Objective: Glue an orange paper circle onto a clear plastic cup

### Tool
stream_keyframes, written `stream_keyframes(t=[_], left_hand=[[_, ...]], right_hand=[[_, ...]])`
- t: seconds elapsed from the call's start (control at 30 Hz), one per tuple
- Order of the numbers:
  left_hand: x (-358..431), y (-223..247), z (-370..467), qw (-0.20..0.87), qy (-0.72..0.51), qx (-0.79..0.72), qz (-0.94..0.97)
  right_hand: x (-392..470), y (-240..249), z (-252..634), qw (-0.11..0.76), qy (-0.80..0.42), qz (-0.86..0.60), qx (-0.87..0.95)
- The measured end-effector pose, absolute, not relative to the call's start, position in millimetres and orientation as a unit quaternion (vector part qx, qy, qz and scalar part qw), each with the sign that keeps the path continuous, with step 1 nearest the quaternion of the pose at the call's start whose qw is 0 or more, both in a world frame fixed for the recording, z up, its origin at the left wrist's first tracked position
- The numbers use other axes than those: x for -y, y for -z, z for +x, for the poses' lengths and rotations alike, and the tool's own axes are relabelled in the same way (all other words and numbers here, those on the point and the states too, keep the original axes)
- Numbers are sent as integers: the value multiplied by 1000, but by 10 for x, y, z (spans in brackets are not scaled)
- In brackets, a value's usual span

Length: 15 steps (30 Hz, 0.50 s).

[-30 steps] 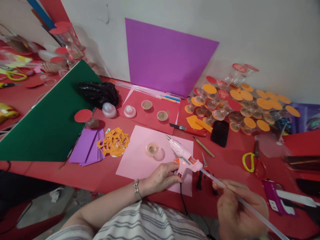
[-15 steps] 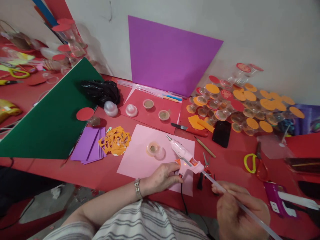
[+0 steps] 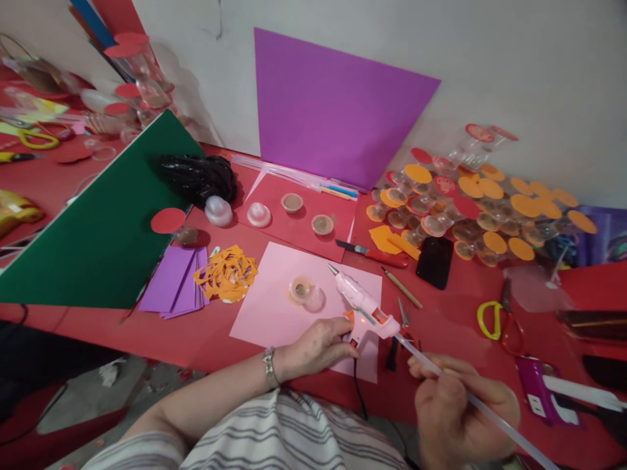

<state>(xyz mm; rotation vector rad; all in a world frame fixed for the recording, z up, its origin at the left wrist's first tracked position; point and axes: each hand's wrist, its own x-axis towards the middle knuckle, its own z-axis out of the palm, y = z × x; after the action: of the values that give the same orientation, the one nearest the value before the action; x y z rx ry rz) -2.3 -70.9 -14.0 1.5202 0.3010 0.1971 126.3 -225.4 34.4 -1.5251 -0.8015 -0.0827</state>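
Observation:
My left hand (image 3: 321, 349) is closed round the handle of a pink hot glue gun (image 3: 360, 303), whose metal nozzle points up and left over a pink sheet (image 3: 267, 310). A long translucent glue stick (image 3: 499, 421) enters the back of the gun. My right hand (image 3: 465, 405) pinches this stick a short way behind the gun. On the pink sheet, left of the nozzle, sits a small clear plastic piece (image 3: 300, 289) with an orange ring and something brownish inside. The gun's black cord (image 3: 359, 391) hangs over the table edge.
Several hourglass-like pieces with orange and red discs (image 3: 480, 202) crowd the back right. Nearby lie a utility knife (image 3: 377, 253), a black phone (image 3: 435, 262) and scissors (image 3: 502, 316). Orange paper scraps (image 3: 226, 274), purple sheets (image 3: 171, 281) and a green board (image 3: 102, 241) lie left.
My right hand has shifted slightly left along with the glue stick, toward the gun. My left hand and the glue gun stay in place.

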Motion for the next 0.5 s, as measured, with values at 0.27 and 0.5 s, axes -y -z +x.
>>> stream_keyframes(t=[0.27, 0.5], left_hand=[[705, 138, -16, 719, -77, -144, 676], [697, 91, -8, 733, -80, -143, 660]], right_hand=[[2259, -336, 1345, 614, 63, -663, 424], [2256, -370, 1393, 588, 63, -648, 479]])
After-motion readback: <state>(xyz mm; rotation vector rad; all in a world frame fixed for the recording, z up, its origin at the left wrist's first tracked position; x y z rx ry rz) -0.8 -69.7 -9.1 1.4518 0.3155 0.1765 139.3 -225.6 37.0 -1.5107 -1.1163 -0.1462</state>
